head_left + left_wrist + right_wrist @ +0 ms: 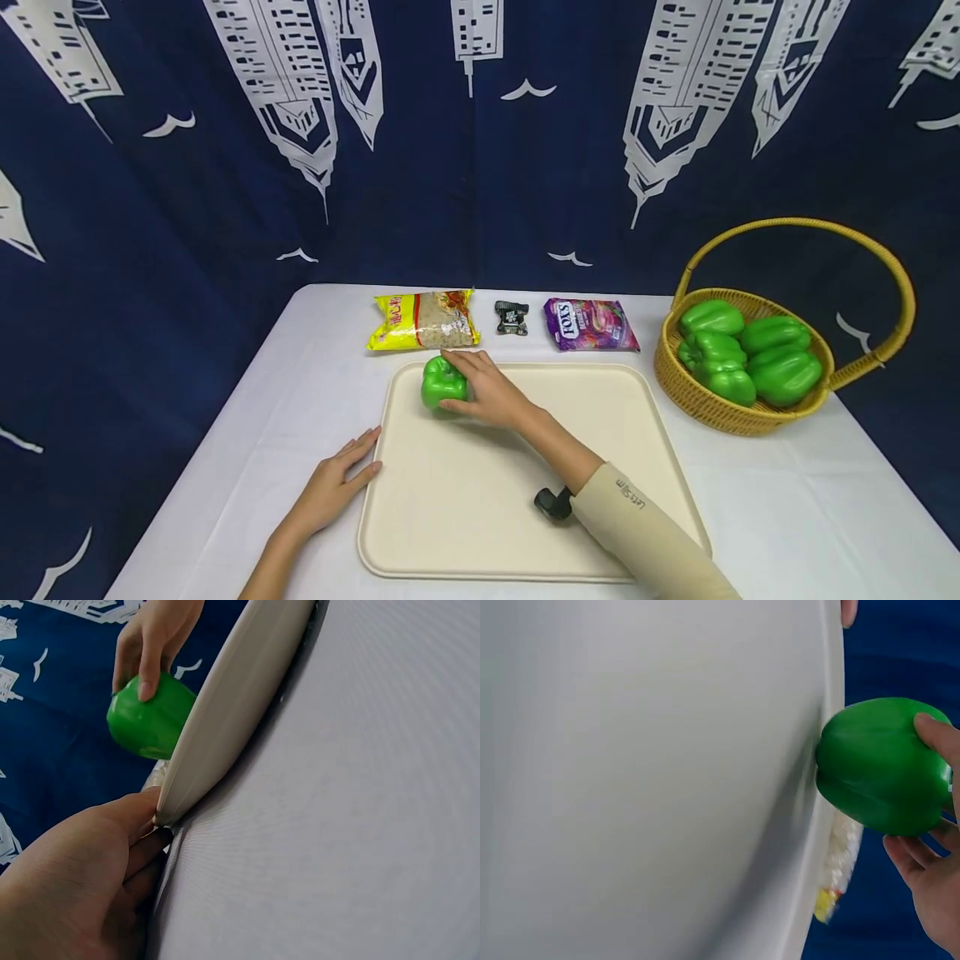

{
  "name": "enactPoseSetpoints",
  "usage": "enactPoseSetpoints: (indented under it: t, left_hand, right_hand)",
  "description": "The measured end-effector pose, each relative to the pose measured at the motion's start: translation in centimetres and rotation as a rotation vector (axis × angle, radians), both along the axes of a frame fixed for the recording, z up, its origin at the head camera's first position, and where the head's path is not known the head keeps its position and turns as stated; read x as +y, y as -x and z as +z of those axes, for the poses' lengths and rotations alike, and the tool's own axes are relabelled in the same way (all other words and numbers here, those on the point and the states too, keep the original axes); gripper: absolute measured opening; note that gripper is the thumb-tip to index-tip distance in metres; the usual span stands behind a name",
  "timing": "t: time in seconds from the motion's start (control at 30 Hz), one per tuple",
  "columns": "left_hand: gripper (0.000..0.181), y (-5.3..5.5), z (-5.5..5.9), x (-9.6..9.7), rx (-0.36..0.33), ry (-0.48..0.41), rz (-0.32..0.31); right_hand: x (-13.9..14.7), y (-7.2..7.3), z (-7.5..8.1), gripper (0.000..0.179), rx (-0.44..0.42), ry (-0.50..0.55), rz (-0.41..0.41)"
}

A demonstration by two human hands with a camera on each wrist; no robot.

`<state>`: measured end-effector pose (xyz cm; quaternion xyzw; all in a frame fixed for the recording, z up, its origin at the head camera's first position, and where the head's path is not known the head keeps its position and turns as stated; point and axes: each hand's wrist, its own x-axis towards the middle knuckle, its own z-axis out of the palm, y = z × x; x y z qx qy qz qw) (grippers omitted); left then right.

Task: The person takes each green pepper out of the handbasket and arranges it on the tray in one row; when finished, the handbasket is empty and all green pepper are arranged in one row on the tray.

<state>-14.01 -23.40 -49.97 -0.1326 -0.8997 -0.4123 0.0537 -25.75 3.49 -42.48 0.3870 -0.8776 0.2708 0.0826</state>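
My right hand (491, 392) grips a green bell pepper (441, 385) over the far left part of the cream tray (480, 508). In the right wrist view the thumb lies on one side of the bell pepper (881, 765) and the fingers curl round the other. My left hand (333, 483) lies on the white tablecloth at the tray's left side, fingers extended, fingertips right at the rim. The left wrist view shows the left thumb against the tray rim (214, 712), with the other fingers partly hidden below it.
A wicker basket (697, 404) with several green bell peppers (783, 375) stands at the right. Behind the tray lie a yellow food packet (423, 321), a small black wrapped piece (512, 318) and a purple FOX'S bag (591, 325). A dark blue patterned curtain (480, 208) hangs behind.
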Motion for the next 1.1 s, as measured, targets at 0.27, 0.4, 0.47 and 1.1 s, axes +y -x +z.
enactPoseSetpoints:
  t: [0.27, 0.4, 0.47, 1.1]
  left_hand:
    - [0.056, 0.0, 0.1, 0.0, -0.003, 0.009, -0.011]
    - [0.055, 0.0, 0.1, -0.1, -0.001, 0.01, -0.02]
    - [0.055, 0.1, 0.1, -0.1, 0.0, 0.008, -0.024]
    - [0.056, -0.1, 0.4, 0.0, -0.009, -0.003, -0.017]
  right_hand:
    - [-3.3, 0.1, -0.4, 0.077, -0.053, 0.006, 0.022]
    - [-4.8, 0.3, -0.3, 0.077, -0.063, 0.006, 0.038]
    - [-5.4, 0.4, -0.2, 0.077, -0.068, 0.006, 0.044]
    - [-6.4, 0.3, 0.3, 0.082, -0.06, -0.057, 0.062]
